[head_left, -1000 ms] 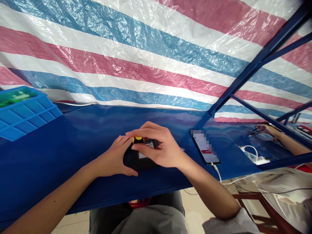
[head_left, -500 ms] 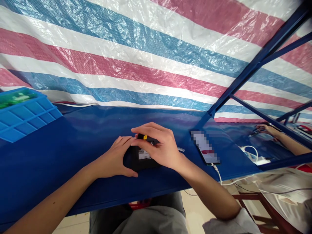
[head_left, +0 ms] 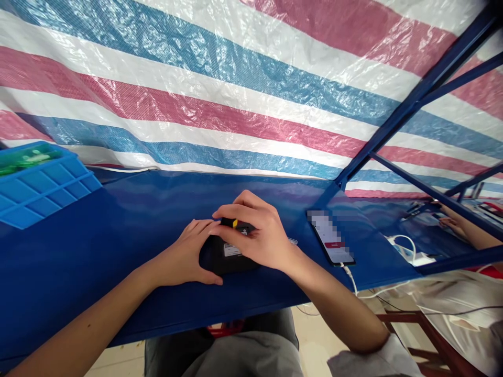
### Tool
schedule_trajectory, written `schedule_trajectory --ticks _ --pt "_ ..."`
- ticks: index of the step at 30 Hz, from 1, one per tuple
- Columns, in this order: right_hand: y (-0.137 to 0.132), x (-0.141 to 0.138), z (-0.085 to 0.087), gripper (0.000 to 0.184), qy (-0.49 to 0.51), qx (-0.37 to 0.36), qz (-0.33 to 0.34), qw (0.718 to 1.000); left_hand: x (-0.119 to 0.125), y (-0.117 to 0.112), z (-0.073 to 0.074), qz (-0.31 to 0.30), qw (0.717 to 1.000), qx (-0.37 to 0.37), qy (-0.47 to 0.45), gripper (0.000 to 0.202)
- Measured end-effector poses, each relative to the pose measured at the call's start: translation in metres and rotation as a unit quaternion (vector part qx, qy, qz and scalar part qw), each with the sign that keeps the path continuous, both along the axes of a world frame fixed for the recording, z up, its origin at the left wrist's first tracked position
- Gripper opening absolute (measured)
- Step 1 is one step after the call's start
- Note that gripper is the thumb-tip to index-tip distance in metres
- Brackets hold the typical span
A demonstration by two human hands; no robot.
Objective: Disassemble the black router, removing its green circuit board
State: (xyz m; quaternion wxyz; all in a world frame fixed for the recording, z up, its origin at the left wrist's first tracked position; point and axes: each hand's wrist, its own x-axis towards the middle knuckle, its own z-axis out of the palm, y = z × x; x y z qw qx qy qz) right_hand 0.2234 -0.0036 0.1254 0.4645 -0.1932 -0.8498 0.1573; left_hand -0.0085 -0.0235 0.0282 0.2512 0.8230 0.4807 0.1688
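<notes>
1. Black plastic, it seems, makes up the flat device lying on the blue worktop, near the edge closest to the person, with a white label on top.
2. The left hand is at the device's nine o'clock, thumb and fingers spread wide apart around that side.
3. The right hand comes over from two o'clock, its fingers clamped on a black-and-yellow handle above the device's twelve-o'clock side; the handle's far end is hidden.
4. Over the last second the handle has tipped from near upright towards the right palm, while the left hand has barely moved. As a judgement, the handle is being repositioned or turned, and the work remains at the device.
5. A thin clear item shows past the right wrist. At three o'clock lies a phone on a white cable; at ten, a blue crate.
6. Further out at three, a co-worker's hand has shifted.
</notes>
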Motion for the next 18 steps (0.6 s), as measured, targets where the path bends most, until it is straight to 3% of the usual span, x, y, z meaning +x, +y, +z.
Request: schedule_trajectory --ticks 2,7,12,15,18 --pt "-0.002 0.002 0.002 0.018 -0.008 -0.003 0.009 1.000 0.000 0.000 0.000 0.002 1.000 0.000 0.002 0.122" --pt "-0.003 0.005 0.006 0.042 -0.024 -0.060 0.123 0.990 0.000 0.000 -0.001 0.018 1.000 -0.018 0.012 0.134" --pt "0.002 0.000 0.000 0.020 -0.015 -0.036 0.045 0.998 0.004 -0.004 0.009 0.016 0.999 -0.032 0.018 0.127" --pt "0.001 -0.001 0.000 0.024 -0.021 -0.018 0.014 1.000 0.004 -0.004 0.012 0.019 0.999 -0.033 0.016 0.123" --pt "-0.002 0.004 0.005 0.033 -0.046 -0.036 0.050 0.997 0.002 -0.002 0.005 0.019 0.999 -0.028 0.017 0.125"
